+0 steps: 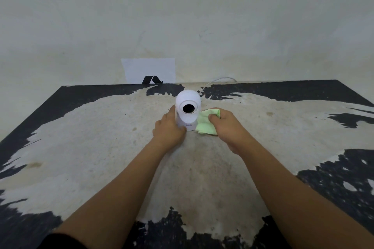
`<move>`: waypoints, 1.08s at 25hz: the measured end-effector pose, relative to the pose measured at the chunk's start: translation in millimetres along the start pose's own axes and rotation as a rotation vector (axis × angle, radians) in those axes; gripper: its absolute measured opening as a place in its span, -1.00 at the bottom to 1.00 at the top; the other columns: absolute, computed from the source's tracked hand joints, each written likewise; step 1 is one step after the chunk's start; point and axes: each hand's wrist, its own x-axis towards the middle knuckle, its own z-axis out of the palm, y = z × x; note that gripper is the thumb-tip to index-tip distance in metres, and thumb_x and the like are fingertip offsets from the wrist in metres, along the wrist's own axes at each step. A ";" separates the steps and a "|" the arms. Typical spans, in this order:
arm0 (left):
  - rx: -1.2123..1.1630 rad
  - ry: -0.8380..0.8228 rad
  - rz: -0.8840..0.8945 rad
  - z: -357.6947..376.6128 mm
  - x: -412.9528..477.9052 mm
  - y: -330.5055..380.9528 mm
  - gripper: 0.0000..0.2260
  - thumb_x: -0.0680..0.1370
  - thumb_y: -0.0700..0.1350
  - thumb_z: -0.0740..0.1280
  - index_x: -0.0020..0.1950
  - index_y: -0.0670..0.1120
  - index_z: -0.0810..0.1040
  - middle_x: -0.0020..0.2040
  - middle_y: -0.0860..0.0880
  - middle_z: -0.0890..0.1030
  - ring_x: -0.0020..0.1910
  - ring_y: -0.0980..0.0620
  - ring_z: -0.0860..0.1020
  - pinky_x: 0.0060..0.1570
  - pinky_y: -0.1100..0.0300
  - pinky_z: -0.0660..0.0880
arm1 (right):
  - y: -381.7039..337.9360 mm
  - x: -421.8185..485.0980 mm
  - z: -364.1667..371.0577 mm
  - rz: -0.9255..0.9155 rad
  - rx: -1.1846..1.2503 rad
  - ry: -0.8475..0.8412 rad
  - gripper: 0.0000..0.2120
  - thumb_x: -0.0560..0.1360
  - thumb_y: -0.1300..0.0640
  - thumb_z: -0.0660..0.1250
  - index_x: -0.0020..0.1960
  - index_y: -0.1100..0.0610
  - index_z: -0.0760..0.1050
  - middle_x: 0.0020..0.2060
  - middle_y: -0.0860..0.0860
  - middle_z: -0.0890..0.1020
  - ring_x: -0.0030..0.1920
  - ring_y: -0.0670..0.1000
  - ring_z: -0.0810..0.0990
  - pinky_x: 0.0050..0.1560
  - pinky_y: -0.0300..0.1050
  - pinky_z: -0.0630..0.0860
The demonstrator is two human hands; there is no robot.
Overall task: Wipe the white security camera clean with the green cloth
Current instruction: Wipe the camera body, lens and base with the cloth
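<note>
A white security camera (188,101) stands upright on the worn table (101,137), its round dark lens facing me. My left hand (169,130) wraps around the left side of its base. Just right of the camera, my right hand (226,125) grips a light green cloth (205,123). The cloth's lower part rests on the table, and its left edge lies against the camera's right side. A white cable (214,82) runs from behind the camera toward the wall.
The table's black coating has peeled to pale patches, with dark areas at the edges. A white sheet of paper with a black mark (149,70) leans on the wall behind the table's far edge. The plain wall stands close behind.
</note>
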 end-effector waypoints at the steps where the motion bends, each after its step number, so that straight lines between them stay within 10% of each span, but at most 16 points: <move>1: -0.030 0.036 -0.005 -0.5 -7.1 -1.4 -0.40 0.47 -0.02 0.27 0.49 0.08 0.15 0.37 -0.12 0.41 0.30 -0.25 0.38 0.30 -0.14 0.33 | -0.2 -3.4 -1.0 -0.001 0.024 -0.022 -0.76 0.59 0.24 0.14 0.08 0.09 0.57 0.01 0.14 0.67 -0.13 0.05 0.66 -0.18 -0.16 0.62; 10: -0.793 -0.132 -0.059 -26.3 -50.2 13.4 -0.82 0.54 -0.20 0.33 0.10 -0.24 0.53 -0.15 -0.09 0.61 -0.34 0.19 0.59 -0.47 0.38 0.45 | -6.6 -6.6 12.3 -0.092 -0.012 -0.145 -0.92 0.52 0.14 0.32 -0.07 0.02 0.59 -0.16 0.03 0.64 -0.14 0.02 0.62 -0.07 -0.03 0.57; 17: -0.649 0.008 -0.018 -26.1 -11.9 -2.6 -0.87 0.49 -0.17 0.40 -0.09 -0.23 0.57 -0.19 -0.14 0.60 -0.21 -0.02 0.52 -0.19 0.10 0.46 | -24.8 31.3 16.2 -0.218 -0.155 0.123 -0.68 0.56 -0.03 0.21 0.30 -0.03 0.43 0.17 -0.07 0.52 0.11 -0.05 0.52 0.16 -0.09 0.44; 27: -0.479 0.187 0.165 -23.9 4.2 -3.1 -0.85 0.51 -0.07 0.36 0.03 -0.07 0.54 -0.11 0.10 0.58 -0.14 0.12 0.54 -0.14 0.22 0.49 | -23.5 56.2 20.4 -0.174 -0.020 0.021 -0.90 0.53 -0.05 0.28 0.01 -0.10 0.52 -0.07 -0.15 0.55 0.08 0.03 0.57 0.16 0.18 0.55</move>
